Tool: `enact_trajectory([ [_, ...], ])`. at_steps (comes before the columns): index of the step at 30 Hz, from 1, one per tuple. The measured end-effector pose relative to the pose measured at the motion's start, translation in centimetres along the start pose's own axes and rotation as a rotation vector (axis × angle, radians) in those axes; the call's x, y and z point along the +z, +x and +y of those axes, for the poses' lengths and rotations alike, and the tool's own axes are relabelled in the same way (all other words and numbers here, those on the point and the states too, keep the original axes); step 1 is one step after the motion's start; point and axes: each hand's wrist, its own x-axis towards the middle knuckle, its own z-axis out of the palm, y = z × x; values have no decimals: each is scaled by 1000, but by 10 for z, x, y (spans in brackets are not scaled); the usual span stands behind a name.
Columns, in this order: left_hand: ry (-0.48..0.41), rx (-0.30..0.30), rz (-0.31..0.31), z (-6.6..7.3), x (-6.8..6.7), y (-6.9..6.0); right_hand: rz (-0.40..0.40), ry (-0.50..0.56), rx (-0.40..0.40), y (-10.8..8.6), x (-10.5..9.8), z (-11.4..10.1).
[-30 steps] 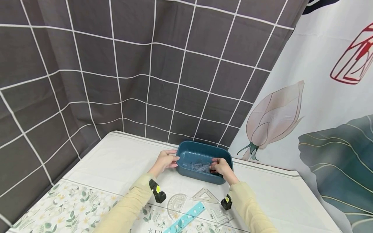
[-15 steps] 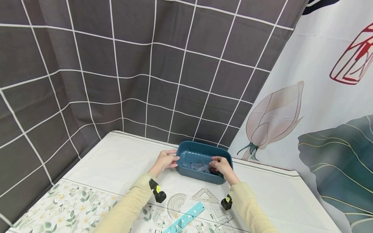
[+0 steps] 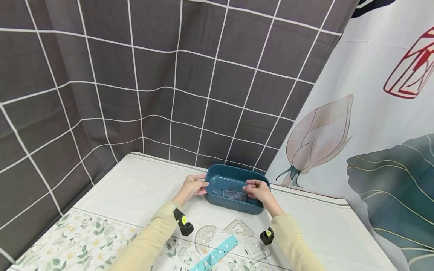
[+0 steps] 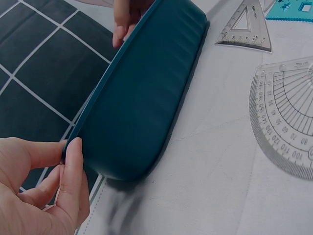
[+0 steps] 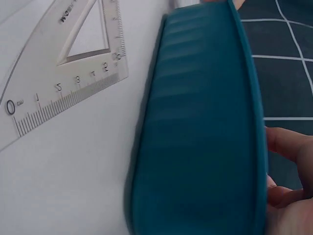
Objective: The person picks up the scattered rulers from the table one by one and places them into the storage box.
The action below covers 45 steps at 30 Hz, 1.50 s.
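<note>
A dark teal box (image 3: pixel 234 205) holds clear ruler-like pieces (image 3: pixel 234 195) on its floor. My left hand (image 3: pixel 192 187) pinches the left end of its rim, thumb and fingers on both sides, as the left wrist view shows at close range with the box wall (image 4: pixel 132 98). Over the right part of the box is my right hand (image 3: pixel 258 191), fingers bent above the clear pieces. In the right wrist view the wall (image 5: pixel 200 122) hides most of the right hand's fingers (image 5: pixel 288 147), and whether they hold anything cannot be seen.
In front of the box lie a clear protractor (image 3: pixel 205 237), a clear triangle (image 3: pixel 238 227), a turquoise ruler (image 3: pixel 217 254) and another clear drawing tool (image 3: pixel 255 251) on a white and floral cloth (image 3: pixel 84 241). A dark checked curtain (image 3: pixel 152 105) hangs behind.
My right hand has lifted slightly from the box floor, and its wrist has shifted a little to the right. My left hand and the box have stayed in place.
</note>
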Motion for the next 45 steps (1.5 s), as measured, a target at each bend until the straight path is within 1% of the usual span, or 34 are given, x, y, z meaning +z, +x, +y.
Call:
enact_trajectory([
  [4, 1, -3, -2, -1, 0, 1, 15, -57, -20, -6, -4, -3],
  [7, 3, -4, -3, -3, 0, 2, 18, -96, -50, -13, -7, -5],
  [11, 0, -4, -4, -5, 0, 3, 23, -140, -91, -26, -10, -8],
  [14, -3, -2, -6, -6, 0, 3, 31, -168, -107, -36, -12, -10],
  [17, -4, 2, -3, -6, 0, 3, 20, -181, -114, -46, -14, -11],
  [22, -7, 9, 7, -5, 0, 2, -34, -212, -128, -62, -16, -14],
  [29, -2, 11, 6, -5, 0, 2, -125, -272, -141, -85, -18, -15],
  [38, -7, 8, 5, -3, 1, 0, -194, -348, -158, -111, -28, 2],
  [41, -5, 4, 9, -2, 1, -1, -205, -374, -138, -118, -31, 9],
  [45, -9, 7, 14, -2, 0, -1, -232, -380, -120, -125, -36, 18],
])
